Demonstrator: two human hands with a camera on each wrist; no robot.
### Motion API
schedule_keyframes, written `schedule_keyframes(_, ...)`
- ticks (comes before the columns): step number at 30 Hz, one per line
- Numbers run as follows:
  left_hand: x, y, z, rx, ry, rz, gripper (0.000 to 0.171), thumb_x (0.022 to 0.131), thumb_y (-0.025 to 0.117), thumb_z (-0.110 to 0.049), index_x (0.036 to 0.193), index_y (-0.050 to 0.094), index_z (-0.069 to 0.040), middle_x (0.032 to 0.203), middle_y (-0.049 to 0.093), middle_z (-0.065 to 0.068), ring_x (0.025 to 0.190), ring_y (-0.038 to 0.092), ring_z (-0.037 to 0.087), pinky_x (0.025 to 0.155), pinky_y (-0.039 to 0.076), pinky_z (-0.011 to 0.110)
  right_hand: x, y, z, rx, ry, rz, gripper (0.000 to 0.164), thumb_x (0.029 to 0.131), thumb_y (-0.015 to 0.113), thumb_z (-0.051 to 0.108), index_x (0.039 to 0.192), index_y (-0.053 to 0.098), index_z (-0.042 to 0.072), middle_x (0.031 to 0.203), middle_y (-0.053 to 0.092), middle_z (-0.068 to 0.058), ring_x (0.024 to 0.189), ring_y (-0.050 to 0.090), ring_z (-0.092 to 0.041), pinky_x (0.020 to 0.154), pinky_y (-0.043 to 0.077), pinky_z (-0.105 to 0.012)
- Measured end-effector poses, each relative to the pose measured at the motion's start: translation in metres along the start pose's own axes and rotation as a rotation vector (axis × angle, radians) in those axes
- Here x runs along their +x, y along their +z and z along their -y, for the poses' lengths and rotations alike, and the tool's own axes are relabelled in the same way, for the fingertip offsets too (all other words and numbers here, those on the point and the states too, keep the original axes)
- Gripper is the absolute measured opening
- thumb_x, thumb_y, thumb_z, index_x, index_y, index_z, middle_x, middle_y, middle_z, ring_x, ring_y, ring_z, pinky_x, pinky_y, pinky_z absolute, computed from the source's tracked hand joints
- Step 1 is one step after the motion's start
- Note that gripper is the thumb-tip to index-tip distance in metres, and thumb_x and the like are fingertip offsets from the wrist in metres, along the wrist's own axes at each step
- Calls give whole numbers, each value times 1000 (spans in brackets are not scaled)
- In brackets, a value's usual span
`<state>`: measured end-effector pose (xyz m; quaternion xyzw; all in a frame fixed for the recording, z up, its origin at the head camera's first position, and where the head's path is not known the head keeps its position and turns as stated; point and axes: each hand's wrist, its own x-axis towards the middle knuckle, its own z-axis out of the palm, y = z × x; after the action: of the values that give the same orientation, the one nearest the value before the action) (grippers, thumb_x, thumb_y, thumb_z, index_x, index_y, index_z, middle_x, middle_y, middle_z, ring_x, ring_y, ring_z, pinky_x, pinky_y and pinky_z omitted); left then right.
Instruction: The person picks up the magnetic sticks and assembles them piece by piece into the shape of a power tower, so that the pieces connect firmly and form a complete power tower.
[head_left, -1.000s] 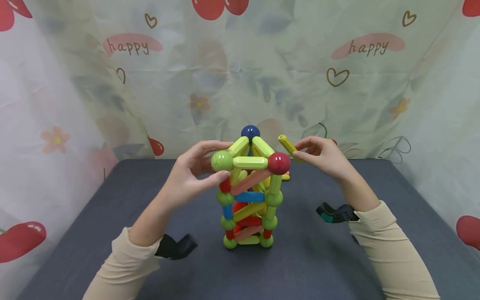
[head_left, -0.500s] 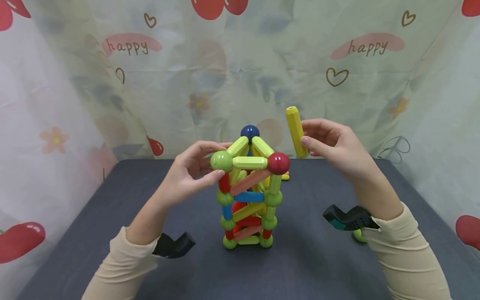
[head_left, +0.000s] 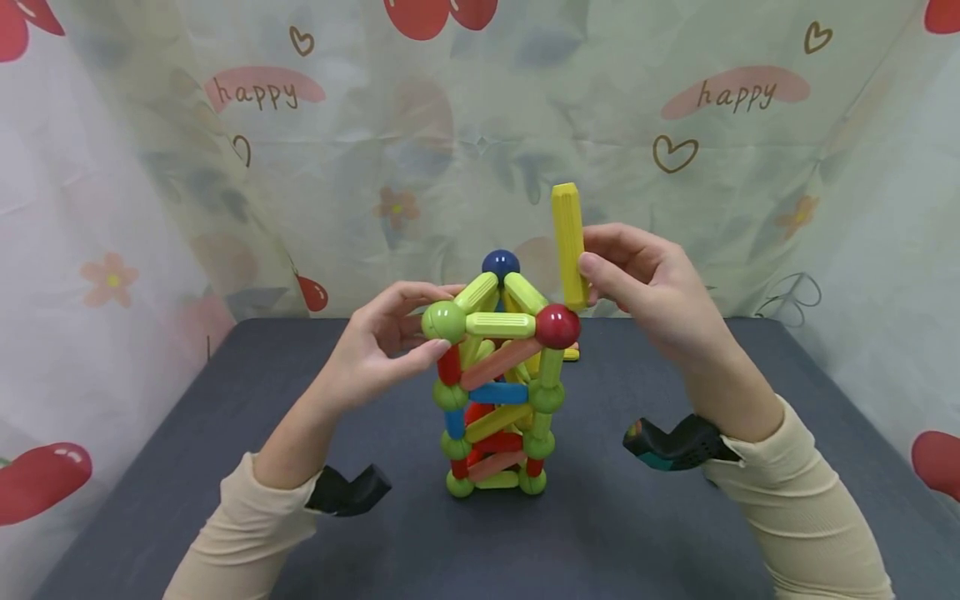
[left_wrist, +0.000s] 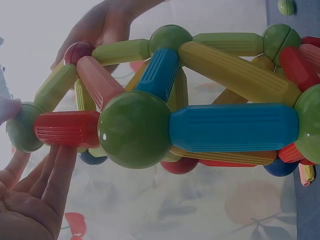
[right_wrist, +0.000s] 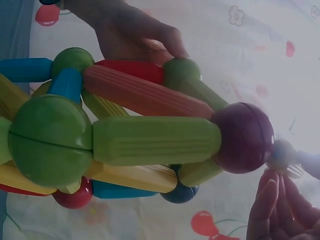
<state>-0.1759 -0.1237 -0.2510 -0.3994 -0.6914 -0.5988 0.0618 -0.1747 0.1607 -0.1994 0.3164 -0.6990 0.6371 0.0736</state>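
A ball-and-rod toy tower (head_left: 498, 393) stands upright on the dark table. My left hand (head_left: 386, 337) holds its top left corner, thumb and fingers about the light green ball (head_left: 443, 322); in the left wrist view its fingers also reach the red rod (left_wrist: 67, 128) below. My right hand (head_left: 645, 279) pinches a long yellow rod (head_left: 567, 242) between thumb and fingers. This rod is nearly vertical, its lower end at the top of the red ball (head_left: 557, 326); whether they touch I cannot tell. A dark blue ball (head_left: 501, 265) forms the back top corner.
Behind the tower, some loose rods (head_left: 572, 354) lie on the table (head_left: 615, 517), mostly hidden. A green ball (left_wrist: 286, 7) lies apart on it in the left wrist view. A printed cloth (head_left: 480, 183) hangs behind, and black wrist devices (head_left: 678, 444) sit at both cuffs.
My right hand rose and swung right with the yellow rod, then came back left over the red ball. The rod turned from slanted to nearly upright. My left hand stays almost still.
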Motion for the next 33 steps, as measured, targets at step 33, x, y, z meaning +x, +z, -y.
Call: schedule_keyframes(33, -1, -1, 1, -24, 8, -12, 38, 86, 62, -2, 121, 48, 4, 132, 55, 0, 103, 66, 12, 81, 56, 26, 21, 0, -24, -194, 142, -3, 25, 95, 54, 22, 115, 60, 8, 96, 62, 4, 84, 60, -13, 76, 52, -21)
